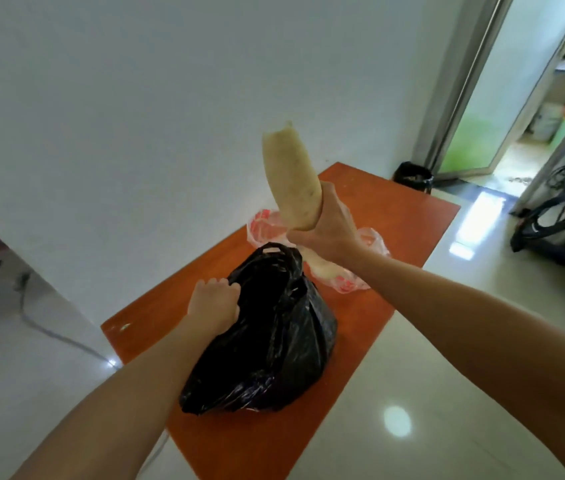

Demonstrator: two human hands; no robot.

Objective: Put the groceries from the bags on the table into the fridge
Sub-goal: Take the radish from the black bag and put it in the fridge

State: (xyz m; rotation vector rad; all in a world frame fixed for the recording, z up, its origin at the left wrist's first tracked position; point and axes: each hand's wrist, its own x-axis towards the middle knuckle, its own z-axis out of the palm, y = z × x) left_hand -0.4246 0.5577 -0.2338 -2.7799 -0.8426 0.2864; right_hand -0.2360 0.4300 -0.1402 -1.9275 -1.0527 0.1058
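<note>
Black bag [267, 337]: glossy, crumpled plastic, sitting bulged on the orange table [402, 216]; contents not visible. Beyond the black bag lies a thin, translucent red-printed bag [364, 258] (a pale item shows inside). Left hand [214, 301] grips the black bag's upper edge, fingers curled shut on the plastic. Right hand [326, 230], above the black bag, holds a long, pale, smooth radish [291, 174] upright, fingers wrapped around its lower end.

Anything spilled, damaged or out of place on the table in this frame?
Nothing spilled. The pale root vegetable in the right hand has a ragged, broken-looking top end. The left hand grips the black bag on the orange table.
</note>
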